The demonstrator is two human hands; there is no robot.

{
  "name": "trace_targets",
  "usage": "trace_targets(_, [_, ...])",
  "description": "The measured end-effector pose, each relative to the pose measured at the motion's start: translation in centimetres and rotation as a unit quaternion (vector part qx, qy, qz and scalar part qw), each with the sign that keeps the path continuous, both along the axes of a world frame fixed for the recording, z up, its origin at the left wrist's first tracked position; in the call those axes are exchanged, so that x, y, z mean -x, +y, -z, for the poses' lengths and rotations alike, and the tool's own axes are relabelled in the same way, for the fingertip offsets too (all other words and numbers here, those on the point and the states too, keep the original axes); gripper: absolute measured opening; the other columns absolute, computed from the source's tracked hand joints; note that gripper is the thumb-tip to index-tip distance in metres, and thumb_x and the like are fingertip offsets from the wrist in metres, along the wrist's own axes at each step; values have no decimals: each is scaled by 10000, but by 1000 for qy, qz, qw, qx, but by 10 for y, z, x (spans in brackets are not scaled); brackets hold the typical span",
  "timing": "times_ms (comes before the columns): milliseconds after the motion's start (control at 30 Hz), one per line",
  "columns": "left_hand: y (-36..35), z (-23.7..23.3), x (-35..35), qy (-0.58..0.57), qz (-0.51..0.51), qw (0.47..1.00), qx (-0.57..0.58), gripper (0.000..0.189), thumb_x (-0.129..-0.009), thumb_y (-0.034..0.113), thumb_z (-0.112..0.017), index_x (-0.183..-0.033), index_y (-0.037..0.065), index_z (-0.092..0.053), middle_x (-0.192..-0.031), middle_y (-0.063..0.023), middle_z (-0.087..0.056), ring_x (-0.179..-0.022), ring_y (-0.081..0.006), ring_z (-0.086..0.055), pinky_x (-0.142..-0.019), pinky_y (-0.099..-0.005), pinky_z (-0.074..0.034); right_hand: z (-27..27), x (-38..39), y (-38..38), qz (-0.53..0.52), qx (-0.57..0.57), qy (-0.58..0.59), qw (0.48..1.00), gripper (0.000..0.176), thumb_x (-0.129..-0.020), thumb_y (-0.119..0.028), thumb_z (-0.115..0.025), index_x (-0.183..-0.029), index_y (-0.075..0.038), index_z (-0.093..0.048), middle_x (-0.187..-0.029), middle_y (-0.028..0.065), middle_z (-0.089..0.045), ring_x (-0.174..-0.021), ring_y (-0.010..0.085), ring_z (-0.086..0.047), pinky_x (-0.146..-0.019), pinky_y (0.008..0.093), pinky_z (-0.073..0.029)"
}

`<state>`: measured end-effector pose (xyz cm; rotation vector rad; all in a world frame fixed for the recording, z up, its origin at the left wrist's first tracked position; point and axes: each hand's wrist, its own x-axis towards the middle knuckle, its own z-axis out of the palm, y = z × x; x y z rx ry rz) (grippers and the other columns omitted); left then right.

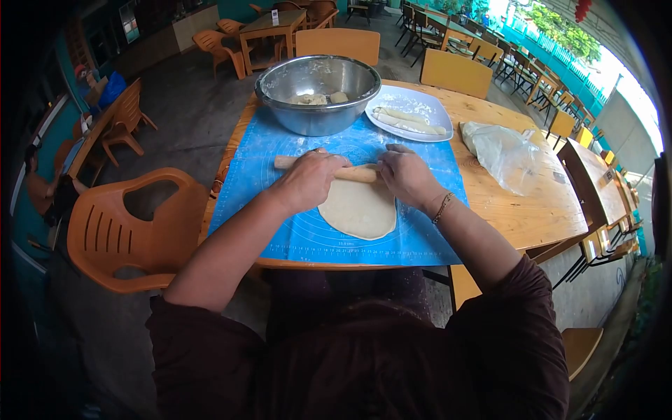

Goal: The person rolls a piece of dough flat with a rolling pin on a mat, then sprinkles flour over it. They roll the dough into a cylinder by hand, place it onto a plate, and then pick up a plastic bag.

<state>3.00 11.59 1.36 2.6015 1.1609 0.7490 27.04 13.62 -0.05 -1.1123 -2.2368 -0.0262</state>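
My right hand (411,176) hides one end of the pin (360,173), my left hand (313,182) a stretch near the other; the far edge of the dough (359,210) is lost beneath. Contents of the crumpled bag (507,157) cannot be made out. Much print on the mat (287,239) is too small to read, as is a distant card (275,17). The bottom edge crops my shirt (350,367).

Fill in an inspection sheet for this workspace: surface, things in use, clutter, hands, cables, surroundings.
Surface: blue mat on a wooden table, dusted with white powder.
Things in use: pin over flattened dough; bowl holding lumps; plate holding pale strips.
Clutter: plastic bag, right of the mat.
Hands: left hand and right hand both on the pin; grip partly hidden.
Cables: nothing seen.
Surroundings: chairs, a person at far left.
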Motion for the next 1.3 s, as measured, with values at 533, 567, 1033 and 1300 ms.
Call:
trace_targets(533, [47,17,-35,74,-90,993,-11,527,-1057,381,-389,-1401,-4,-500,-1492,-236,-453,-1418,-387,-378,-1191,-452,-269,-15,17,22,92,12,-125,988,430,-903,-403,-637,-968,14,-718,-1186,212,-631,-1222,366,-552,-1006,439,-456])
trace_targets(567, [46,20,-37,76,-86,993,-8,527,-1057,381,-389,-1401,-4,-500,-1492,-236,-453,-1418,-387,-378,-1191,-452,-269,-11,17,20,96,17,-124,988,430,-903,-403,-637,-968,14,-718,-1186,212,-631,-1222,366,-552,-1006,439,-456])
trace_targets(1033, [-9,8,-21,157,-65,976,133,917,-999,701,-128,-1577,-3,-230,-1654,-254,-112,-1543,-412,-15,-1246,-514,-44,-3,24,-29,114,224,-216,943,830,-1011,-628,-302,-1585,-33,-233,-1624,342,-75,-1506,531,3,-1225,583,-86])
trace_targets(1300, [-47,12,-3,139,3,987,83,1003,-986,713,-267,-1460,-168,-346,-1597,-336,-203,-1532,-431,-96,-1249,-489,-85,-7,27,-71,49,224,-187,955,781,-1049,-541,-282,-1551,56,-240,-1601,373,-117,-1499,537,-47,-1214,605,-123])
